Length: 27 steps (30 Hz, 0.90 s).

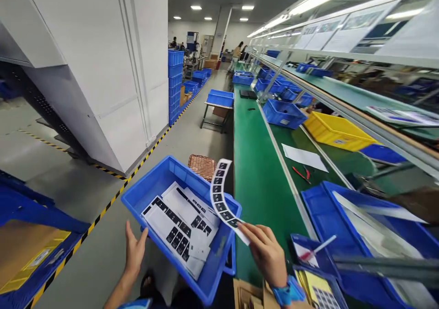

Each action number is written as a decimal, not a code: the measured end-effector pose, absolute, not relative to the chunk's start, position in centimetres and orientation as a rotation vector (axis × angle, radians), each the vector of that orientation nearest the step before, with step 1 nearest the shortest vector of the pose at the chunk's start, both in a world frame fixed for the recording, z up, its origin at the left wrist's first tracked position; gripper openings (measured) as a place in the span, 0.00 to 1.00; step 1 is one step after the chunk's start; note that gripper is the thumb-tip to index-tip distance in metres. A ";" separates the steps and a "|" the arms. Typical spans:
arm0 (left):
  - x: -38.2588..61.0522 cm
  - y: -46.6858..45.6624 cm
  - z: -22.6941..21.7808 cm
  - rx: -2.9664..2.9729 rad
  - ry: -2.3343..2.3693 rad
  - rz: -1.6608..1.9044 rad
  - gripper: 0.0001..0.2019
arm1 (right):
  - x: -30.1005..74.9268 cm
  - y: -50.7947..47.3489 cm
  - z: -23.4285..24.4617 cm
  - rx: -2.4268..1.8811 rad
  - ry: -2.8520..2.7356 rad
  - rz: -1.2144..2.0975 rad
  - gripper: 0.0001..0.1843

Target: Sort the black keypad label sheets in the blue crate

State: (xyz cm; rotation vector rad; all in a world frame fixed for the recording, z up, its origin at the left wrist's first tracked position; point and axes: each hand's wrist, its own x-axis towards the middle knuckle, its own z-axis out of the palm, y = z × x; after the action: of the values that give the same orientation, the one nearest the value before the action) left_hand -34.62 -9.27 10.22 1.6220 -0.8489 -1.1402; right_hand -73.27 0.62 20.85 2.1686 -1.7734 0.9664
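Observation:
My right hand [265, 249] pinches the lower end of a long white sticker strip [221, 194] printed with several black squares, held curved above a blue bin [156, 183]. Inside that bin lie white backing sheets [183, 229] with more black stickers. My left hand [134, 249] is open, fingers spread, beside the bin's near left rim, touching or almost touching it. A blue band circles my right wrist.
A green conveyor table [259, 172] runs ahead with blue bins [284, 113], a yellow bin [334, 133], a paper sheet [304, 157] and red-handled pliers [302, 174]. A large blue bin [346, 236] sits at right. A wicker stool [202, 166] stands behind the bin. A white enclosure [103, 71] is left.

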 end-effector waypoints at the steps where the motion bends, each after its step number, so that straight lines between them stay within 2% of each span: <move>1: -33.8 -8.9 11.1 1.552 -0.932 -1.146 0.40 | -70.8 1.6 20.7 2.166 -1.779 0.974 0.22; 2: -33.2 -8.4 12.1 1.454 -0.998 -1.221 0.40 | -68.3 2.4 20.4 2.165 -1.786 1.001 0.22; 4: -32.8 -7.5 13.9 1.223 -0.998 -1.606 0.40 | -63.3 3.6 19.3 2.192 -1.784 1.065 0.21; 6: -33.1 -6.8 15.2 1.037 -0.769 -2.074 0.42 | -58.8 4.3 18.3 2.300 -1.722 1.089 0.20; 8: -33.6 -6.6 15.7 0.991 -0.518 -2.278 0.40 | -55.4 4.7 17.7 2.465 -1.635 1.087 0.17; 12: -33.2 -7.6 15.2 1.164 -0.450 -2.057 0.36 | -53.5 4.6 17.8 2.740 -1.587 1.195 0.18; 16: -31.7 -9.7 15.2 1.170 -0.543 -1.861 0.35 | -55.4 1.9 17.4 2.737 -1.825 1.558 0.20; 18: -31.5 -10.8 15.3 1.188 -0.647 -1.825 0.32 | -56.4 -0.8 16.4 2.801 -2.013 1.439 0.20; 20: -31.8 -11.9 15.1 1.245 -0.800 -1.829 0.28 | -57.3 -4.0 14.9 2.897 -2.185 1.120 0.20; 22: -32.2 -12.8 14.8 1.324 -0.992 -1.813 0.29 | -57.9 -6.9 13.3 2.907 -2.315 0.899 0.21; 27: -32.5 -15.2 15.2 1.440 -2.114 -1.557 0.27 | -58.2 -9.1 10.1 2.817 -2.518 0.773 0.17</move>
State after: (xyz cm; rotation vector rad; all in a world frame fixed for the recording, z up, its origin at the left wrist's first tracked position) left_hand -32.46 -15.19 15.23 1.4401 -2.1143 -1.5572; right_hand -58.18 -9.12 10.15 2.8174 -2.5183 0.7733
